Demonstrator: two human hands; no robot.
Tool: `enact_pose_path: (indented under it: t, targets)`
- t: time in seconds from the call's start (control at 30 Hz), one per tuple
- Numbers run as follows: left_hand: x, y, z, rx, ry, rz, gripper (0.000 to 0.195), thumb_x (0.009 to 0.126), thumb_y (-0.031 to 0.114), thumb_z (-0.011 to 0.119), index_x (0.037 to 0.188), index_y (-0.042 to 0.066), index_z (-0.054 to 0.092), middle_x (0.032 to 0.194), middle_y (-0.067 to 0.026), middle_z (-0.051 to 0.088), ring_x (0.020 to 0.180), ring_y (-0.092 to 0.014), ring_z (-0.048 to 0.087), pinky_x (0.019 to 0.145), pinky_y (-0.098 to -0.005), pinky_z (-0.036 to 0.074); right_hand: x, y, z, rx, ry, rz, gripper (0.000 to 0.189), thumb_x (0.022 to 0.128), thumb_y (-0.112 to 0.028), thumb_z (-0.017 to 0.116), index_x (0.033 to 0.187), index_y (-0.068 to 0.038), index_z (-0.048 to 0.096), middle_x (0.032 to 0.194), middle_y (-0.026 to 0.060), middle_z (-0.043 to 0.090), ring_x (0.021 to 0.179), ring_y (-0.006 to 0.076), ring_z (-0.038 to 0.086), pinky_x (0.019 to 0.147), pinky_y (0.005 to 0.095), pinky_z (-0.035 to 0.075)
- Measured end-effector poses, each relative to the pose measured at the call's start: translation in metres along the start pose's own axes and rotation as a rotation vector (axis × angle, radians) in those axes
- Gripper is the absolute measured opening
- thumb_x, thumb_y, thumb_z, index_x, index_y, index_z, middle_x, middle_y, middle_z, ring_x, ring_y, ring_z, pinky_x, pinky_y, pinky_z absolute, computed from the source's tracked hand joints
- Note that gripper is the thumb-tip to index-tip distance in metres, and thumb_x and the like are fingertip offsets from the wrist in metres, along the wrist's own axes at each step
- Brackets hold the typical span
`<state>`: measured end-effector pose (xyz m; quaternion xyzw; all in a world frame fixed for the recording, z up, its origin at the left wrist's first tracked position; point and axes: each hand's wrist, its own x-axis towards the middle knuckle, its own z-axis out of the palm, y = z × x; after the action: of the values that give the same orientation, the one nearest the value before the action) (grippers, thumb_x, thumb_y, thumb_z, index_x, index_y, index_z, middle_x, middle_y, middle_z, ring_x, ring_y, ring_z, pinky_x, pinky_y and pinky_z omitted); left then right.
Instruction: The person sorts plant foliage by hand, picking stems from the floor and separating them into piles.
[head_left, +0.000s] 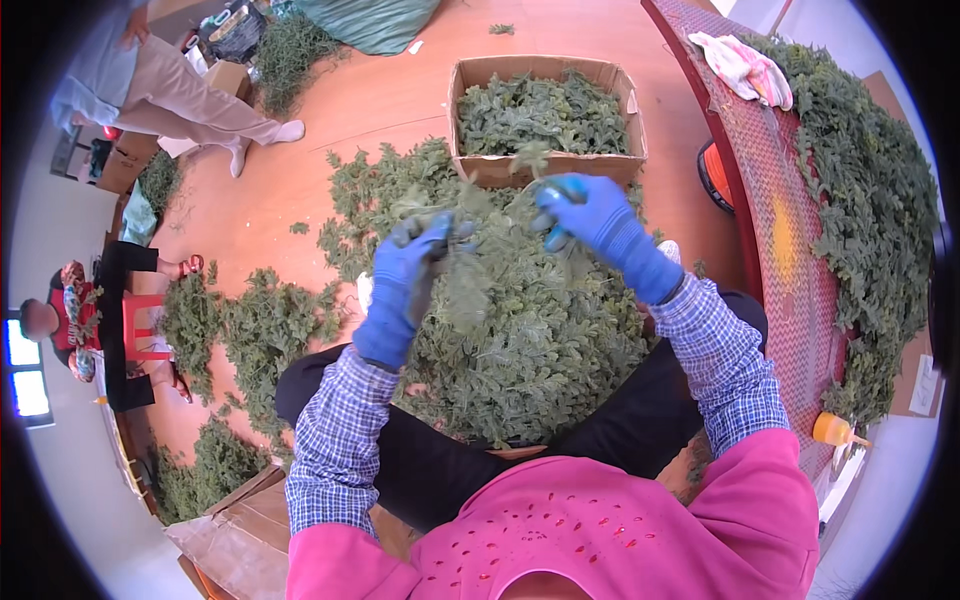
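Note:
My left hand (401, 281), in a blue knit work glove with a grey palm, grips a blurred fir-like green sprig (469, 289) whose tips hang below the fingers. My right hand (592, 217) wears a matching glove with shiny blue fingertips. Its fingers are curled on another small sprig (531, 159), which sticks up past them; motion blurs the exact grip. Below both hands, a large heap of green sprigs (517, 360) fills the space between my knees. Just beyond stands an open cardboard box (551, 171) with many similar sprigs (544, 112) inside.
To the right runs a red-edged bench with a patterned cover (780, 225), bearing piled greenery (862, 187), a cloth (742, 67) and a yellow bottle (832, 429). More sprigs (270, 330) lie on the floor at left. One person (75, 307) sits on a red stool; another (172, 82) stands.

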<state>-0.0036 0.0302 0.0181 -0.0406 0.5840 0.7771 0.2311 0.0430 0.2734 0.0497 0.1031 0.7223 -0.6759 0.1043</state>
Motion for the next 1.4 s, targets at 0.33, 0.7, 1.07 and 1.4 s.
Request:
enact_pose_path:
  t: [0.33, 0.7, 1.07, 1.4]
  targets:
    - [-0.013, 0.003, 0.034, 0.040, -0.345, -0.144, 0.030, 0.091, 0.014, 0.061, 0.116, -0.001, 0.055, 0.098, -0.0037, 0.060, 0.088, -0.008, 0.056, 0.083, -0.0260, 0.047, -0.017, 0.000, 0.043, -0.756, -0.123, 0.083, 0.077, 0.085, -0.033, 0.060, 0.145, -0.002, 0.022, 0.093, 0.0233, 0.066, 0.089, 0.0349, 0.066, 0.083, 0.0414, 0.051]
    - [0.002, 0.022, 0.006, 0.194, -0.191, 0.036, 0.022, 0.089, 0.017, 0.065, 0.095, -0.002, 0.056, 0.082, -0.0108, 0.066, 0.069, -0.015, 0.062, 0.066, -0.0277, 0.053, -0.012, 0.001, 0.017, 0.010, -0.475, -0.117, 0.051, 0.090, -0.015, 0.055, 0.135, 0.001, 0.039, 0.115, 0.0157, 0.061, 0.096, 0.0197, 0.064, 0.084, 0.0306, 0.053]
    - [0.001, 0.050, -0.032, 0.059, -0.427, 0.055, 0.043, 0.073, 0.022, 0.065, 0.108, -0.001, 0.053, 0.082, -0.0156, 0.065, 0.072, -0.028, 0.066, 0.093, -0.0508, 0.045, -0.005, -0.017, -0.030, 0.021, -0.310, -0.263, 0.035, 0.098, -0.025, 0.049, 0.117, 0.002, 0.061, 0.105, 0.0134, 0.067, 0.095, 0.0171, 0.065, 0.087, 0.0293, 0.050]
    - [-0.002, 0.031, -0.008, -0.010, -0.386, -0.009, 0.042, 0.086, 0.020, 0.064, 0.115, -0.008, 0.052, 0.095, -0.0199, 0.066, 0.084, -0.029, 0.065, 0.079, -0.0380, 0.052, -0.004, 0.015, 0.028, -0.531, -0.295, -0.383, 0.039, 0.080, -0.028, 0.071, 0.112, -0.005, 0.065, 0.098, 0.0120, 0.069, 0.084, 0.0125, 0.064, 0.077, 0.0295, 0.052]
